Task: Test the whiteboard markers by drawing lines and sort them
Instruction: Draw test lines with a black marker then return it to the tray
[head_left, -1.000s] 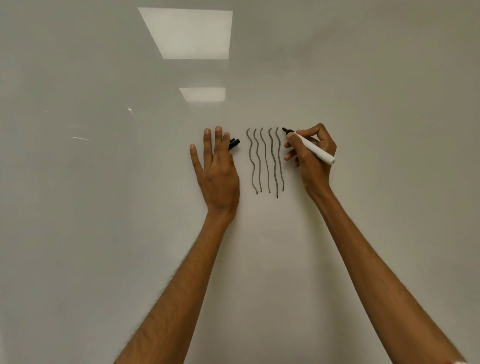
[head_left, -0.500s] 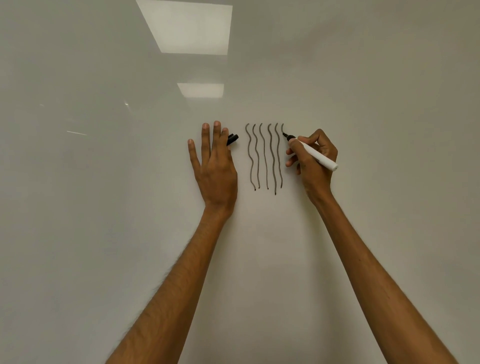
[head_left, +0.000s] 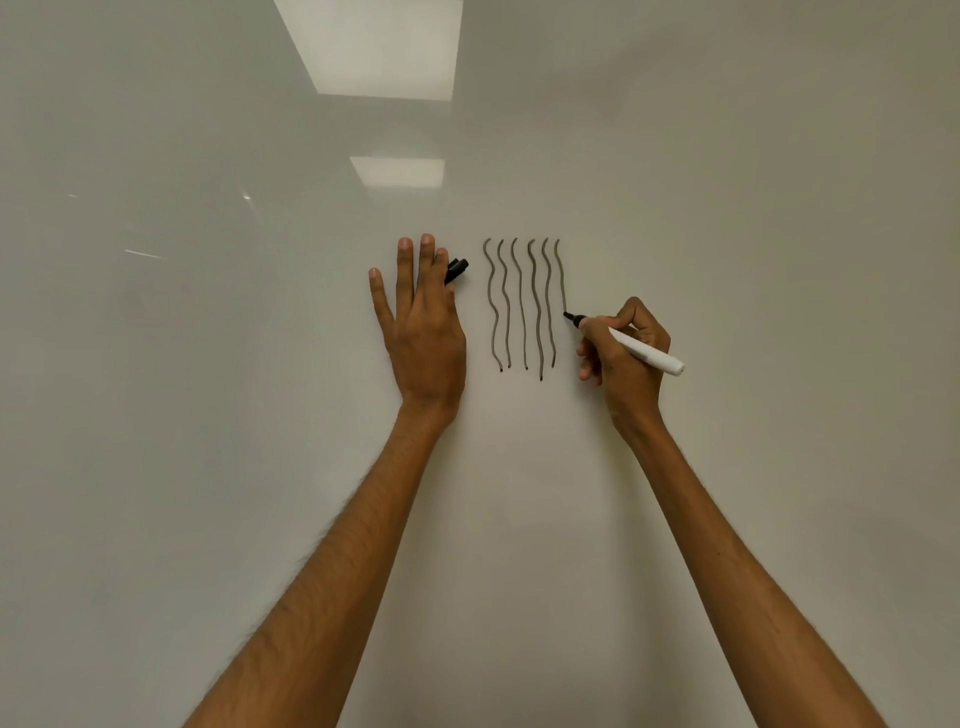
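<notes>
Nearest to me, my left forearm and right forearm reached up and away, both nearly straight, so I could work on the whiteboard at arm's length. My left hand lay open against the board, fingers straight and pointing up, I think to steady me while I drew. My right hand gripped the marker like a pen, fingers curled round the white barrel near its front, the back end slanting down and to the right. That low grip gave me control of the tip, which touched the board at the bottom of a sixth line that was only partly drawn. Just left of it stood the five finished lines, wavy, dark and unbroken, between my two hands. Judging by those strokes, this marker wrote well and belonged with the good ones; the sorting itself was not yet done. Farther up, the black cap stuck out beside my left index finger, kept there, I suppose, so it would be ready for recapping; my thumb was hidden, so I could not tell just how it was held. Beyond that the board showed only the reflected ceiling lights.
</notes>
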